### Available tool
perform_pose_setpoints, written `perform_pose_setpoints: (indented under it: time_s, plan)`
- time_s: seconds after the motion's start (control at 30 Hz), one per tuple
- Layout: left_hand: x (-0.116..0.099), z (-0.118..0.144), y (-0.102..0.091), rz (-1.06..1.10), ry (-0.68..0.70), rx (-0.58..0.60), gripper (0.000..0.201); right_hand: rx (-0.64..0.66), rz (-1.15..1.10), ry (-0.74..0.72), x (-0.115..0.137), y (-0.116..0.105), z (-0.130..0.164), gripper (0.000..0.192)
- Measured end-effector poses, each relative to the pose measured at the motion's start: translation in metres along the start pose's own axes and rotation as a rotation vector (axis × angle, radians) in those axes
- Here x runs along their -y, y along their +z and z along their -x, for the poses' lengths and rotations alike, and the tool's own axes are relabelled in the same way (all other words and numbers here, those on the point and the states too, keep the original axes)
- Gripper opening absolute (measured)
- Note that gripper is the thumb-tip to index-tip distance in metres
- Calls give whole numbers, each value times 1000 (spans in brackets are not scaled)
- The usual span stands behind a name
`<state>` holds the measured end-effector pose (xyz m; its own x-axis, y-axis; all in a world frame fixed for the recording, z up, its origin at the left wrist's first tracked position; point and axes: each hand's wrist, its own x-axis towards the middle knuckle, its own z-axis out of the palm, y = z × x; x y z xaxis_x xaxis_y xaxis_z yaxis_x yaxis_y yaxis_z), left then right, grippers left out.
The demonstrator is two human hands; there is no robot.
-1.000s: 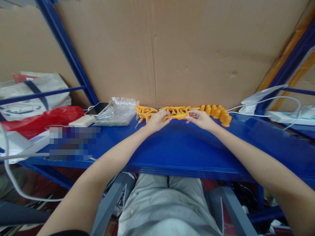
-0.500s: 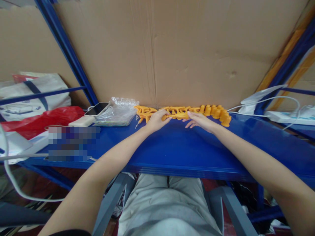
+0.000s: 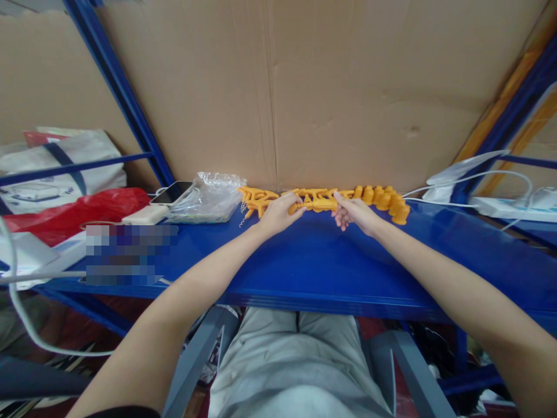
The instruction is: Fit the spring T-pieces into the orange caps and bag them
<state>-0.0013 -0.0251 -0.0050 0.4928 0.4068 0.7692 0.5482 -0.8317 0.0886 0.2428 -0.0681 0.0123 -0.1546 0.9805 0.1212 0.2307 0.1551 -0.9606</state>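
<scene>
A row of orange plastic parts (image 3: 319,200) lies along the back of the blue shelf (image 3: 313,261), against the cardboard wall. Branched orange pieces (image 3: 256,200) are at its left end and orange cap-shaped pieces (image 3: 387,200) at its right end. My left hand (image 3: 278,213) grips the left end of one orange piece in the middle of the row. My right hand (image 3: 354,212) pinches the right end of that same piece with its fingertips.
A clear plastic bag (image 3: 209,197), a phone (image 3: 172,193) and a white power bank (image 3: 143,216) lie left of the parts. A red bag (image 3: 73,212) sits further left. White cables and a power strip (image 3: 505,206) occupy the right. My legs show below the shelf edge.
My right hand has shifted slightly left and its spread fingers have closed into a pinch on the orange piece. My left hand has stayed in place.
</scene>
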Motion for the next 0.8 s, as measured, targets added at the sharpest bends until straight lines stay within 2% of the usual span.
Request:
perform_pose_setpoints:
  time_s: [0.13, 0.23, 0.3, 0.5, 0.8]
  plan:
    - [3, -1, 2, 0, -37, 8, 7, 58, 1, -47, -1, -4, 0, 39]
    - [3, 0, 1, -8, -42, 27, 7, 63, 2, -119, -3, -4, 0, 41]
    - [1, 0, -1, -10, -30, 38, 7, 59, 6, -116, -4, -3, 0, 38]
    - [-3, 0, -1, -19, 36, 36, 10, 4, 24, -22, -3, 2, 1, 62]
    - [-1, 1, 2, -1, 20, 40, 12, -9, 16, 45, 1, 7, 2, 66]
